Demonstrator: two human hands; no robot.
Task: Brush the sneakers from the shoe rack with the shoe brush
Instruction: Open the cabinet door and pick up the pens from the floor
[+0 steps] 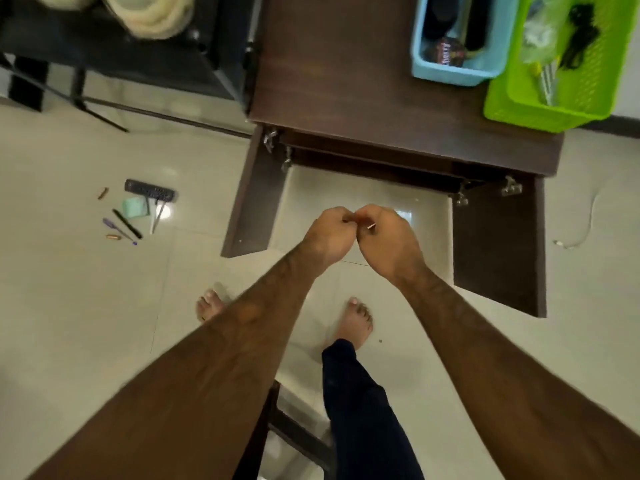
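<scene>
Pale tiled floor (86,306), two bare feet. Both forearms outstretched, left hand (329,233) and right hand (384,237) meet, fingers curled, pinching one sliver (371,226). Beyond, cabinet (329,64), two doors open; two baskets on top, contents too blurred to name.

Nothing could be read — the print on the dark round item (448,54) (inside the light-blue plastic basket (453,77)) was blurred.

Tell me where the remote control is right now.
In the head view the remote control lies on the floor at the left, beside some pens, left of the brown cabinet's open door.
</scene>
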